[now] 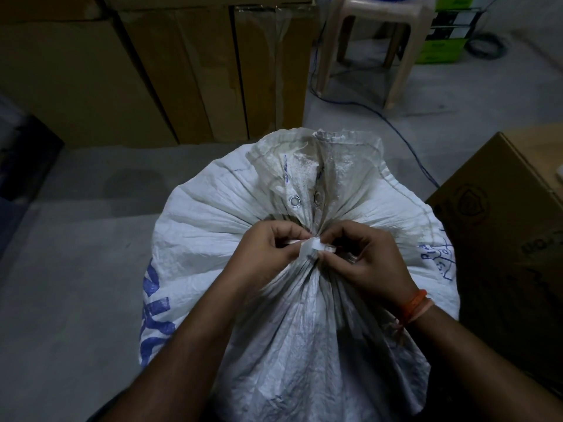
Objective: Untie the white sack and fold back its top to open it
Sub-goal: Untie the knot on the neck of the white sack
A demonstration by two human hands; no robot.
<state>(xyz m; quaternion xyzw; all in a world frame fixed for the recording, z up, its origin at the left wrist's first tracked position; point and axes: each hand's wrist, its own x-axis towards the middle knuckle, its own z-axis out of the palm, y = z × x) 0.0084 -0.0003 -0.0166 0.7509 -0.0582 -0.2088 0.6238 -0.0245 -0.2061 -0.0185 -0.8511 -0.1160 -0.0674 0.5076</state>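
white sack (213,208) upright, neck cinched right between the hands | white tie strip (310,248) runs left-right across the neck | left hand (268,254) and right hand (362,257) both pinched onto its ends, about equally close | knot looks still tied, flared top just past the fingertips

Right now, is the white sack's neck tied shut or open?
Tied shut. The white sack is cinched at a white tie, which the left hand and right hand pinch.

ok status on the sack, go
Left hand and right hand both pinching white tie strip. White sack neck bunched, knot on. Nothing in the way.
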